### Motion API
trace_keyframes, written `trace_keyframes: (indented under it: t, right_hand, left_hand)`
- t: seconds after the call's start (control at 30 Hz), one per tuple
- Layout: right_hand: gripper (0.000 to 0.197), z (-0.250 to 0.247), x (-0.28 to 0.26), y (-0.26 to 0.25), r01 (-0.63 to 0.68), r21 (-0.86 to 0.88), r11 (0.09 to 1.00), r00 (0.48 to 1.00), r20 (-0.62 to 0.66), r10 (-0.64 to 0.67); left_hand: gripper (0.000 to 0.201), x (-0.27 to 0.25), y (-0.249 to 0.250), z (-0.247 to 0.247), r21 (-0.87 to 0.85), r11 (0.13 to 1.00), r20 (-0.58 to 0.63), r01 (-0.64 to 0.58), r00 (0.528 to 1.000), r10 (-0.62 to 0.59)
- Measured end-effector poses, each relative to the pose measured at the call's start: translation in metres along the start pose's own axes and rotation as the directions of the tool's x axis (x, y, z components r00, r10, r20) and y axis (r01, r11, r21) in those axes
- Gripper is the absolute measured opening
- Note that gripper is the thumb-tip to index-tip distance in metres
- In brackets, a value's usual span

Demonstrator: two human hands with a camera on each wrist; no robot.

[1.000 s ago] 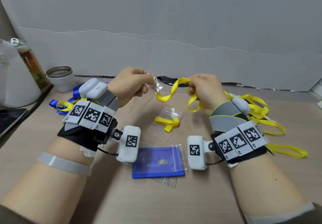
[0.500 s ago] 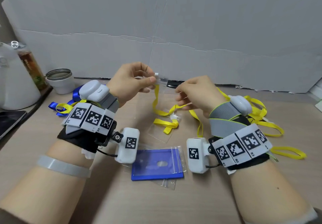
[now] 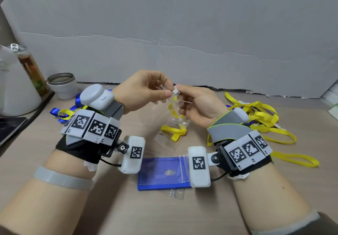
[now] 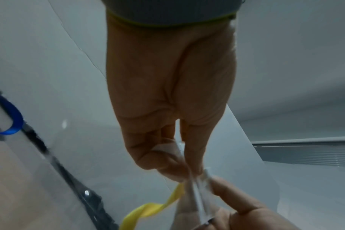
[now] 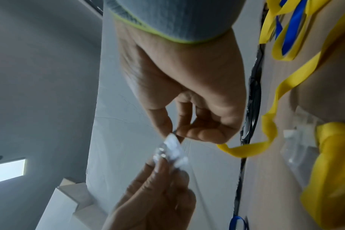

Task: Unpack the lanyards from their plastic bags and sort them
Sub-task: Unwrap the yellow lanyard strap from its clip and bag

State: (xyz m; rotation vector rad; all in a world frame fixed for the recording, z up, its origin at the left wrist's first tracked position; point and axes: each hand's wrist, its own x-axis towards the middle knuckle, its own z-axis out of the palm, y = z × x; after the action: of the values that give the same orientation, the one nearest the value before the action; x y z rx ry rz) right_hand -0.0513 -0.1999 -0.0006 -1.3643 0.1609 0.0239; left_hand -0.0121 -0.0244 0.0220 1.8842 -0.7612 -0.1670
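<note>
A small clear plastic bag with a yellow lanyard coiled inside is held up above the desk, between both hands. The left hand pinches its top edge; the right hand pinches the white clip at the bag's mouth. Below lie another bagged yellow lanyard and a blue card holder; loose yellow lanyards sit right, before a grey wall

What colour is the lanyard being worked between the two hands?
Yellow. The lanyard shows best in the right wrist view, trailing from the right hand.
</note>
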Motion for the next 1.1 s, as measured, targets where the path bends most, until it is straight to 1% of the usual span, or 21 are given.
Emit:
trace_keyframes:
  t: [0.07,0.1,0.17,0.23,0.3,0.37,0.5,0.6,0.7,0.73,0.83,0.87,0.93,1.0,1.1]
  right_hand:
    - [0.015,-0.002,0.0,-0.001,0.042,0.059,0.997,0.999,-0.026,-0.041]
    - [0.017,-0.002,0.001,-0.001,0.059,0.061,0.996,0.998,-0.031,-0.057]
    - [0.019,-0.002,0.001,-0.001,0.082,0.012,0.997,0.996,-0.035,-0.081]
    - [0.018,-0.001,0.0,0.001,0.092,-0.075,0.993,0.995,-0.036,-0.095]
    - [0.02,0.0,-0.001,0.0,0.093,-0.129,0.987,0.994,-0.041,-0.099]
    - [0.022,0.0,-0.002,-0.002,0.086,-0.143,0.986,0.995,-0.037,-0.092]
    - [0.023,0.001,-0.004,0.0,0.092,-0.228,0.969,0.995,-0.02,-0.099]
    - [0.019,0.003,-0.003,0.001,0.109,-0.255,0.961,0.988,-0.08,-0.133]
    - [0.012,0.001,-0.002,0.0,0.12,-0.273,0.955,0.978,-0.131,-0.161]
    - [0.012,0.0,-0.002,0.0,0.127,-0.272,0.954,0.976,-0.134,-0.169]
    - [0.012,-0.002,-0.002,-0.001,0.165,-0.264,0.95,0.972,-0.121,-0.202]
    - [0.01,-0.001,-0.002,-0.002,0.18,-0.256,0.95,0.971,-0.108,-0.213]
    - [0.005,0.0,-0.004,-0.003,0.21,-0.239,0.948,0.969,-0.077,-0.234]
    - [0.016,0.003,-0.005,-0.004,0.236,-0.234,0.943,0.966,-0.046,-0.253]
    - [0.035,0.006,-0.006,-0.005,0.264,-0.23,0.937,0.962,-0.005,-0.272]
  left_hand:
    - [0.01,0.001,-0.003,-0.001,0.056,0.996,0.016,0.067,0.998,-0.068]
    - [0.012,0.001,-0.006,-0.001,0.082,0.992,0.032,0.101,0.994,-0.104]
    - [0.014,0.002,-0.012,-0.002,0.136,0.98,0.055,0.148,0.986,-0.157]
    - [0.015,0.003,-0.015,-0.003,0.163,0.974,0.052,0.159,0.984,-0.17]
    - [0.013,0.003,-0.014,-0.003,0.146,0.978,0.04,0.148,0.987,-0.155]
    - [0.01,0.003,-0.012,-0.003,0.134,0.981,0.035,0.137,0.989,-0.143]
    - [0.009,0.004,-0.011,0.001,0.171,0.978,0.03,0.117,0.992,-0.123]
    - [0.011,0.005,-0.011,0.002,0.221,0.971,0.035,0.094,0.994,-0.105]
    - [0.008,0.004,-0.008,0.001,0.215,0.972,0.036,0.091,0.994,-0.101]
    - [0.011,0.003,-0.006,0.0,0.198,0.976,0.044,0.088,0.994,-0.099]
    - [0.029,0.001,0.0,-0.003,0.105,0.99,0.039,0.099,0.994,-0.103]
    - [0.032,0.0,0.001,-0.004,0.087,0.992,0.023,0.094,0.995,-0.096]
    - [0.026,0.0,0.002,-0.005,0.123,0.991,0.006,0.057,0.998,-0.058]
    - [0.017,0.0,0.002,-0.003,0.171,0.985,0.024,0.025,0.999,-0.03]
    - [0.013,0.001,0.002,0.0,0.204,0.979,0.043,0.003,0.999,-0.012]
